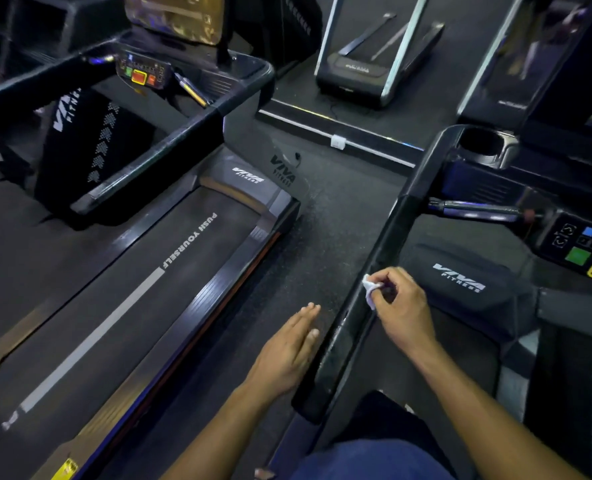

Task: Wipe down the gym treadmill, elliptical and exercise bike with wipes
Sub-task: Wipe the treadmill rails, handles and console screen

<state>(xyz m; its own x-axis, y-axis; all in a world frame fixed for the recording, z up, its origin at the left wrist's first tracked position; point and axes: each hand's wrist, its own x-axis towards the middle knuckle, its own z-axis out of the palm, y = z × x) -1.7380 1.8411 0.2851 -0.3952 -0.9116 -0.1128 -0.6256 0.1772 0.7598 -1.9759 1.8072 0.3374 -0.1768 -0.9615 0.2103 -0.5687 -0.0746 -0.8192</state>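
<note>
- Standing between two treadmills, you had your left hand nearest to you, hovering flat over the floor gap just left of the right-hand treadmill's handrail; its fingers were straight and together, holding nothing.
- Just beyond it, your right hand sat on the top of that handrail, fingers curled and thumb pinching a small white wipe against the rail's left edge.
- That wipe looked crumpled, thin and limp, so it probably weighed almost nothing and would bunch or tear before it resisted you; a pinch at its gathered middle, as you had it, likely served best, with the loose tail left to drag on the surface.
- The rail looked hard, glossy and fixed, with pale smears along its near stretch; I judged it would take firm pressure and could feel slick under a damp wipe.
- Further right, the same treadmill's console showed green, blue and red buttons, where lighter pressure seemed wise to avoid pressing one.
- To the left, the other treadmill ran its belt away from you, marked PUSH YOURSELF, with its own button panel at the far end.
- At the far middle, a third treadmill stood on the dark floor.
- I could not pick out an elliptical or an exercise bike anywhere.
</note>
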